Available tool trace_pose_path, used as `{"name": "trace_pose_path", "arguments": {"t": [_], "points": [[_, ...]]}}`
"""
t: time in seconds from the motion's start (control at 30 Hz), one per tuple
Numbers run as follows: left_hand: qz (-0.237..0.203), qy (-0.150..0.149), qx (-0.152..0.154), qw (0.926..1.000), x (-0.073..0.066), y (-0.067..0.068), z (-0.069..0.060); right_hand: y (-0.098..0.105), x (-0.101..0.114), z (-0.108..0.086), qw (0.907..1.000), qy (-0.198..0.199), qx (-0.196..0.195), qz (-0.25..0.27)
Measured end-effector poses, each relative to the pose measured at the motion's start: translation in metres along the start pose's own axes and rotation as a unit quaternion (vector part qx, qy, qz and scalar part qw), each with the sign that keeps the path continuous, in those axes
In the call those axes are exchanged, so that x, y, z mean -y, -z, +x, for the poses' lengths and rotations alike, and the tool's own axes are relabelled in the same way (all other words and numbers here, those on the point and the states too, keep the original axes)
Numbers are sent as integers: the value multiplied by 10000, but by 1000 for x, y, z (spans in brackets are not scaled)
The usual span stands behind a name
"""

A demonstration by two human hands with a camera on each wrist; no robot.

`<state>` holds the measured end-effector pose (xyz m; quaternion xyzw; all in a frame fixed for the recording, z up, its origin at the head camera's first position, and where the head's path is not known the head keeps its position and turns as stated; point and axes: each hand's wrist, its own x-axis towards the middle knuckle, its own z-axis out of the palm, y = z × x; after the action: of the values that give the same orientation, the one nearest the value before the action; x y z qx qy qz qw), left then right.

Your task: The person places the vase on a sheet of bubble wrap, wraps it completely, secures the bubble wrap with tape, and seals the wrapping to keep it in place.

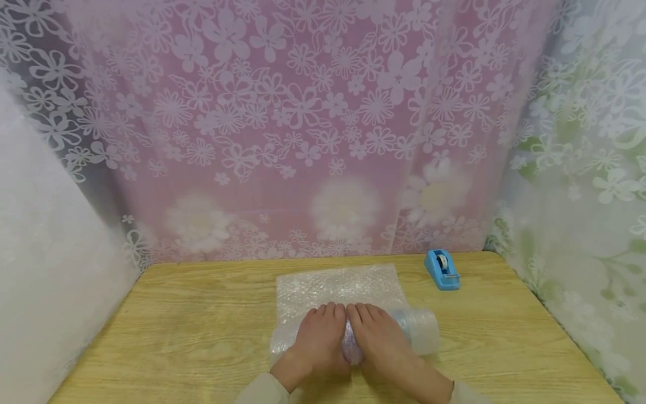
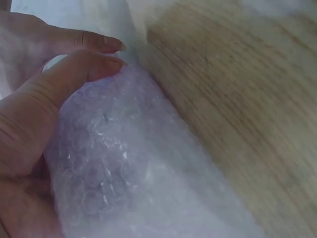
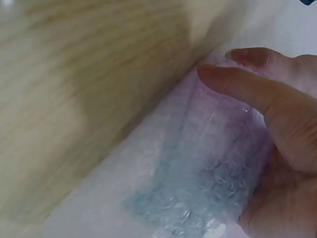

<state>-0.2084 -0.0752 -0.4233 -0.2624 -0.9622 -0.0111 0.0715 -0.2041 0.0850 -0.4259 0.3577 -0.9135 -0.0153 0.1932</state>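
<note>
My left hand and right hand lie side by side over a bubble-wrap bundle at the table's near middle. Through the plastic shows something purple, bluish toward the right end; its kind is hidden. A flat bubble-wrap sheet runs from the bundle toward the back. In the left wrist view, the left thumb presses along the rolled wrap, its tip close to the other hand's thumb. From the right wrist, the right thumb lies across the wrap, with the palm against its side.
A blue tape dispenser with a roll of tape stands at the back right of the wooden table. Loose wrap sticks out past the bundle's right end. Flowered curtains hang behind and at the sides.
</note>
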Motion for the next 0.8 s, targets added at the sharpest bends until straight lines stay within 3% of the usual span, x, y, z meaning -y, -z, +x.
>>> {"name": "trace_pose_path", "arguments": {"t": [0.13, 0.27, 0.53, 0.8], "points": [[-199, -70, 214, 9995, 5, 2, 5, 2, -6, 6, 9996, 138, 165, 168], [-536, -21, 623, 9966, 9, 6, 10, 6, -11, 12, 9977, 238, 521, 371], [-1314, -76, 1322, 9824, 17, 11, 18, 13, -21, 21, 9891, 364, 1260, 665], [-1666, -144, 1861, 9682, 23, 18, 21, 20, -23, 27, 9783, 361, 1806, 953]]}}
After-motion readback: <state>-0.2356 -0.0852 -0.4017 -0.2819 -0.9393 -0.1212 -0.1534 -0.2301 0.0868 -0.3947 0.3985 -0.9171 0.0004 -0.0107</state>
